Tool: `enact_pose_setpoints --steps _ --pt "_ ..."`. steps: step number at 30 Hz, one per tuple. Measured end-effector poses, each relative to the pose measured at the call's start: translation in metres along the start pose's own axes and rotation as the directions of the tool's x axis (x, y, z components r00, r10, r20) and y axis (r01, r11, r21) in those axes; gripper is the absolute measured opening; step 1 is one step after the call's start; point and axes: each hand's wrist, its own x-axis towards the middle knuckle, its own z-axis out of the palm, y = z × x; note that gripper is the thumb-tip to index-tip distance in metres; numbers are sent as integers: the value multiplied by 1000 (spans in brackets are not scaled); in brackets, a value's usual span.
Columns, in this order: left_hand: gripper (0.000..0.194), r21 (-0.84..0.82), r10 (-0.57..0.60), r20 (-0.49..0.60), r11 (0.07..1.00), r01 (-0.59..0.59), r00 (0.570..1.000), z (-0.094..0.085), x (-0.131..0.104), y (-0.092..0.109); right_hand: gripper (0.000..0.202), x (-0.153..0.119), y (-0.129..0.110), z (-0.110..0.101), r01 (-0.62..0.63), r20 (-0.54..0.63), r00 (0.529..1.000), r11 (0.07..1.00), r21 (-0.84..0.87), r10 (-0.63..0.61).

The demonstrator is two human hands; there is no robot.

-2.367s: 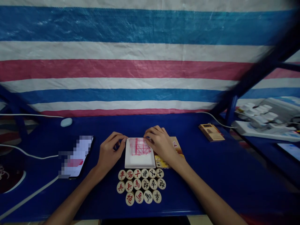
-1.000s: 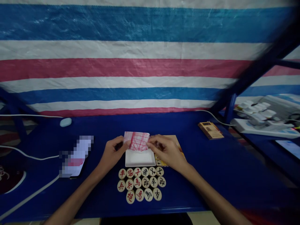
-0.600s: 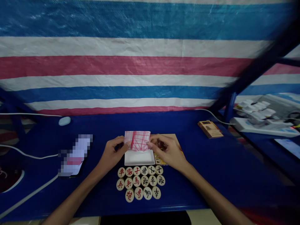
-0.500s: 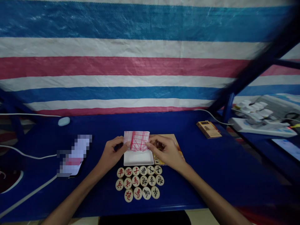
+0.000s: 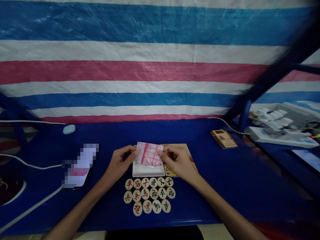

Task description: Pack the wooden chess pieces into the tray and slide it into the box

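Note:
A folded white sheet with red lines (image 5: 149,154) is pinched at its left edge by my left hand (image 5: 123,161) and at its right edge by my right hand (image 5: 176,160). It is tilted over a shallow white tray (image 5: 148,171), whose front part shows beneath. Behind my right hand, a tan printed box or card (image 5: 183,146) lies partly hidden. Several round pieces with red characters (image 5: 137,196) and several with black ones (image 5: 162,193) lie in three rows in front of the tray.
A phone (image 5: 83,163) and a pale rounded case (image 5: 69,129) lie on the left of the blue table (image 5: 225,186), with white cables. At the right are a small tan box (image 5: 223,139), a loaded power strip (image 5: 282,136) and another phone (image 5: 306,160).
The folded sheet has shifted a little right and down over the tray and is now turned slightly clockwise. Both hands keep their hold on it.

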Motion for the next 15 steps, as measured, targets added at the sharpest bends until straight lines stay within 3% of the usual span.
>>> enact_pose_setpoints --steps 15 --pt "23 -17 -52 -66 999 51 996 -2 2 -2 28 0 -2 -3 -54 -8 999 998 36 54"
